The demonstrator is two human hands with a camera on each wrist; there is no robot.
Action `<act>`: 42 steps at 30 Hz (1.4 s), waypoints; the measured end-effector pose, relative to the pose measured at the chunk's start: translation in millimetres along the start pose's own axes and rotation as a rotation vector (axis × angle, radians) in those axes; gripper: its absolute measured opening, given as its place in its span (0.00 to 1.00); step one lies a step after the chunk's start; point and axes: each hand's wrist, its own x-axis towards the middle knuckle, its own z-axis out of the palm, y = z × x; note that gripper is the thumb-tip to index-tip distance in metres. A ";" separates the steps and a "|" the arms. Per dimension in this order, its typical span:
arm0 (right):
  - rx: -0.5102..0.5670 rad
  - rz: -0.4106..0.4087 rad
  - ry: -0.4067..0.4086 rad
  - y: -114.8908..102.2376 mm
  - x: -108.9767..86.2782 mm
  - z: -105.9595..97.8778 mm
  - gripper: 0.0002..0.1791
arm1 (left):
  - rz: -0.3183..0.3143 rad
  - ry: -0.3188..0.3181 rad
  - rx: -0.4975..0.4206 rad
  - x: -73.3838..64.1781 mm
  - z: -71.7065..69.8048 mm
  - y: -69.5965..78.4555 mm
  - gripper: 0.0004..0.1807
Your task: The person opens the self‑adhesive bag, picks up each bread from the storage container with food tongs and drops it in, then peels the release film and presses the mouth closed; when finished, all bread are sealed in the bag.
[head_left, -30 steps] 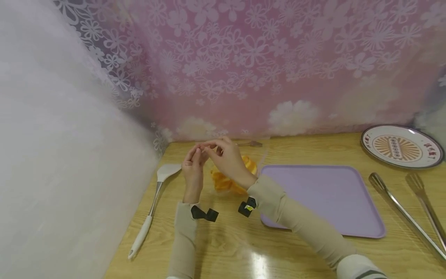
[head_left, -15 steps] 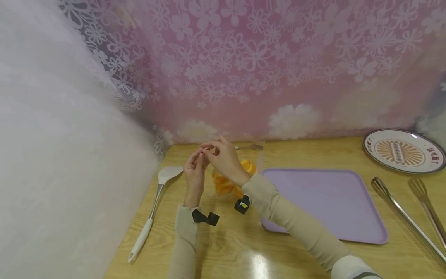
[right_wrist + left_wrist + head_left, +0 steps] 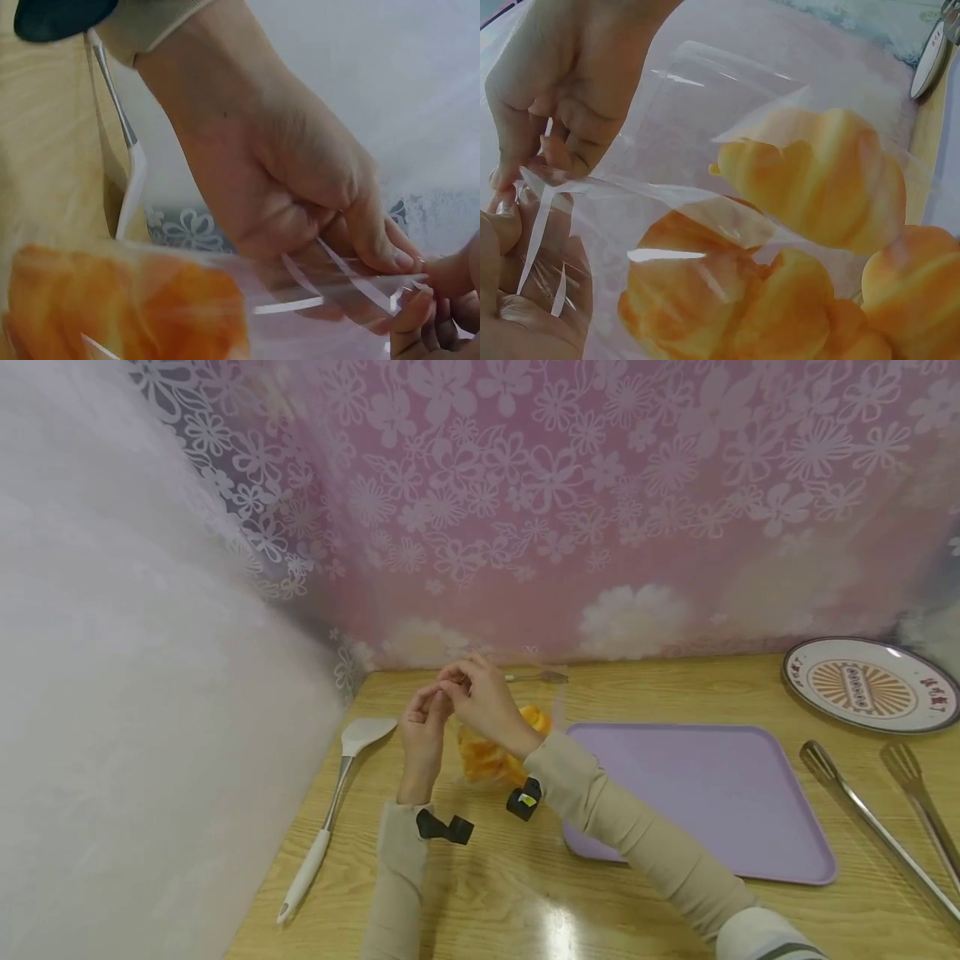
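A clear plastic bag (image 3: 682, 82) holds several golden-orange bread rolls (image 3: 817, 180). My left hand (image 3: 422, 737) grips the bag's top edge between thumb and fingers. Fingertip to fingertip with it, my right hand (image 3: 491, 697) pinches the same edge, as the right wrist view shows up close. The bag hangs below and behind my right hand, so in the head view the rolls (image 3: 483, 760) are partly hidden by that hand and its wrist. Bag film (image 3: 300, 300) overlaps the fingers of my left hand (image 3: 262, 165) in the right wrist view.
A white-headed spatula (image 3: 363, 735) lies left of my hands. On the right are a purple tray (image 3: 697, 793), metal tongs (image 3: 862, 802), and a round patterned plate (image 3: 873, 685) behind them. A small fork (image 3: 551, 677) lies at the back, near the floral curtain (image 3: 525, 527).
My right wrist has shifted slightly away from the tray and the head view has tilted a little. Both hands keep their fingertips together at the bag's edge.
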 end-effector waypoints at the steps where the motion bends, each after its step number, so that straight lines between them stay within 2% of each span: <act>1: 0.023 0.017 0.002 0.1 -0.4 0.8 0.06 | 0.001 -0.006 0.000 0.0 0.3 -0.3 0.04; 7: 0.207 0.156 -0.023 -0.3 -2.2 2.2 0.07 | 0.028 -0.047 -0.050 0.4 1.3 -1.4 0.04; 10: 0.231 0.178 -0.025 -1.1 -2.5 0.7 0.08 | 0.035 -0.059 -0.089 -0.4 2.3 -0.4 0.04; 14: 0.185 0.159 -0.010 0.3 -3.7 0.0 0.07 | 0.022 -0.051 -0.096 -1.4 3.8 1.5 0.05; 18: 0.197 0.139 -0.002 2.1 -6.3 1.0 0.07 | 0.014 -0.036 -0.094 -2.6 3.8 3.0 0.06; 29: 0.096 0.027 0.048 4.3 -8.3 4.1 0.08 | 0.068 -0.056 -0.114 -4.1 1.8 3.6 0.05; 42: 0.053 -0.050 0.091 5.3 -10.2 7.7 0.08 | 0.066 -0.044 -0.088 -4.2 -0.6 3.5 0.06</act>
